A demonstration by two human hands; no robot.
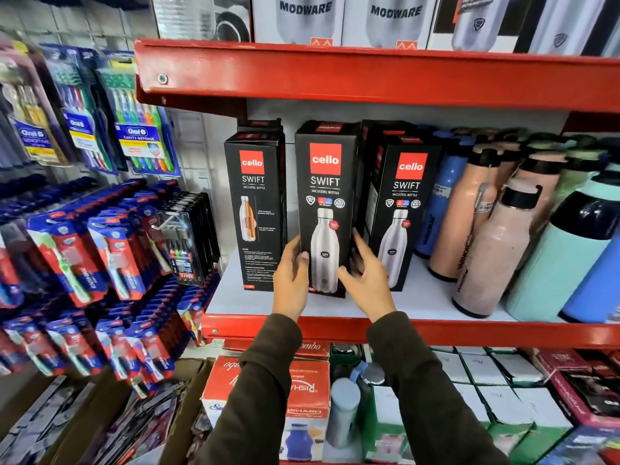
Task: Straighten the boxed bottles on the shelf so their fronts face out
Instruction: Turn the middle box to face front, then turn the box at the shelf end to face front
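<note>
Three black boxes, centre of frame: middle box with red logo square, white lettering, silver bottle print; right box the same; left box with orange-and-silver bottle print. Red shelf edge, white shelf top. At right, speckled pink bottles, mint bottle, blue bottle. Dark brown sleeves, lower centre.

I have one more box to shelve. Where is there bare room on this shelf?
Bare shelf shows along the front edge before the three Cello boxes, and at the left end beside the left box. On the right, loose bottles stand packed to the edge. Both hands, left and right, flank the middle box.
</note>
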